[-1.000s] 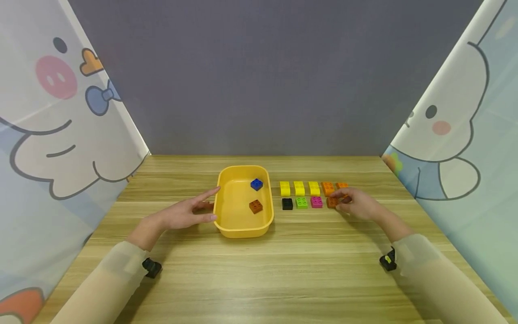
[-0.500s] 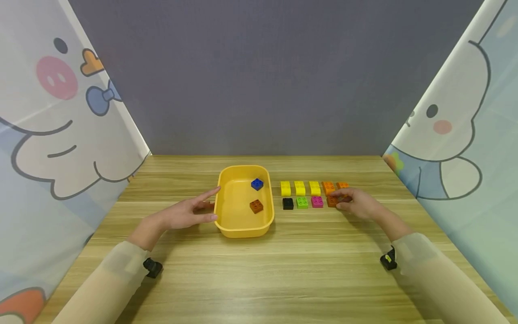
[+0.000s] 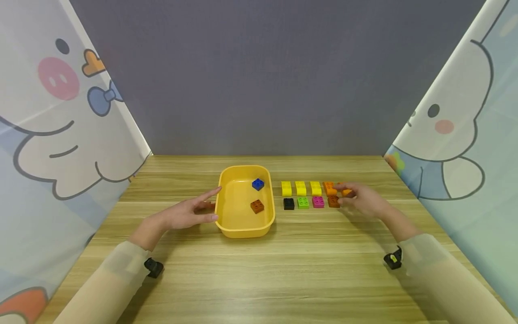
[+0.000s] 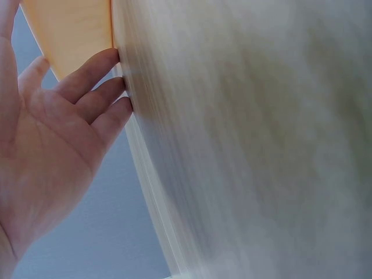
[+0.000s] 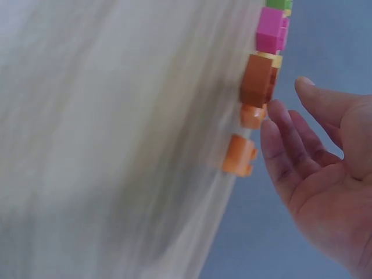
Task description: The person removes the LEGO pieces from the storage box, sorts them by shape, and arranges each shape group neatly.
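My left hand (image 3: 184, 215) rests against the left side of a yellow tray (image 3: 243, 233), thumb and fingers spread along its rim. Inside the tray lie a blue toy brick (image 3: 257, 184) and a brown toy brick (image 3: 256, 206). On the table, a second brown brick (image 3: 333, 201) ends the front row of bricks. My right hand (image 3: 366, 201) hovers just right of it, thumb and fingertips apart. The right wrist view shows nothing between the fingers of the hand (image 5: 331, 157), with the brown brick (image 5: 256, 81) beside the fingertips. One orange brick (image 3: 346, 192) is partly hidden by that hand.
The front row also has black (image 3: 288, 204), green (image 3: 303, 203) and magenta (image 3: 318, 202) bricks. Behind it stand three yellow bricks (image 3: 301, 188) and another orange brick (image 3: 329, 188). A grey panel (image 3: 267, 81) closes the back; printed cloth walls (image 3: 453, 112) flank the wooden table (image 3: 259, 274).
My right hand has let go of the brown brick at the end of the front row and moved slightly right, its fingers parting. My left hand stays at the tray.
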`<state>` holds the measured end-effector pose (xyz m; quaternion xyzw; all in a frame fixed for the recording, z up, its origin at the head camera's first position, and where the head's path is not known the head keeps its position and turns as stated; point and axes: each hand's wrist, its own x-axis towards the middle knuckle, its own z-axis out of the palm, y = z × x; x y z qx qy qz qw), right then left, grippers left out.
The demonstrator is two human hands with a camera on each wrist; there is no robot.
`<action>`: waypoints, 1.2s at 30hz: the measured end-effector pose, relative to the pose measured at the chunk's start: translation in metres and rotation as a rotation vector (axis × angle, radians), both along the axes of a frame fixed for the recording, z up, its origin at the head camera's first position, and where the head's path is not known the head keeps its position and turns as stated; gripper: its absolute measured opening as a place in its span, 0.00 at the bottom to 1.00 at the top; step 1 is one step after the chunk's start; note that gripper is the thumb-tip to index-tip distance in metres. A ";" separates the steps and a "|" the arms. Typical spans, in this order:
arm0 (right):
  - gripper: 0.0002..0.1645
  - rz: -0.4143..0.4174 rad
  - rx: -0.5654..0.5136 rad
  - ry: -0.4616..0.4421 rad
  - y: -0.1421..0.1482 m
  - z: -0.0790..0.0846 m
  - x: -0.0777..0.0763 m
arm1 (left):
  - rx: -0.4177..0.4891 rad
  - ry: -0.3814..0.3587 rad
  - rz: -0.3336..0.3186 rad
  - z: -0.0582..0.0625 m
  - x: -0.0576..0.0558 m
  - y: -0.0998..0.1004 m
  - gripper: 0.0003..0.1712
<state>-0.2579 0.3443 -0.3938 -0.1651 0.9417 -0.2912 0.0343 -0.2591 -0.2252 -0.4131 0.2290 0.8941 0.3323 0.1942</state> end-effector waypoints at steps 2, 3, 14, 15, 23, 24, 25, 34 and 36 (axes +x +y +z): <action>0.25 -0.001 0.011 0.042 -0.004 0.004 0.000 | 0.001 -0.001 -0.002 0.000 0.000 0.000 0.55; 0.24 -0.002 0.014 0.056 -0.007 0.007 0.000 | 0.001 -0.001 -0.002 0.000 -0.001 0.000 0.55; 0.20 0.066 -0.059 0.051 -0.073 0.022 -0.007 | 0.004 0.001 -0.004 0.000 -0.001 0.001 0.55; 0.19 0.083 -0.076 0.049 -0.081 0.022 -0.009 | 0.004 0.001 -0.005 0.000 -0.001 0.001 0.55; 0.19 0.275 -0.160 0.051 -0.146 0.013 -0.026 | -0.007 0.003 -0.001 0.001 -0.001 0.001 0.55; 0.19 0.296 -0.168 0.049 -0.153 0.012 -0.028 | -0.011 0.006 0.000 0.001 -0.001 0.000 0.55; 0.19 0.314 -0.174 0.046 -0.160 0.011 -0.030 | -0.011 0.007 0.000 0.001 0.000 0.000 0.55; 0.18 0.484 -0.119 0.058 -0.208 0.007 -0.051 | 0.006 -0.004 0.002 0.000 0.001 0.000 0.54; 0.17 0.497 -0.089 0.051 -0.214 0.006 -0.054 | 0.005 -0.007 0.005 0.000 0.001 0.000 0.54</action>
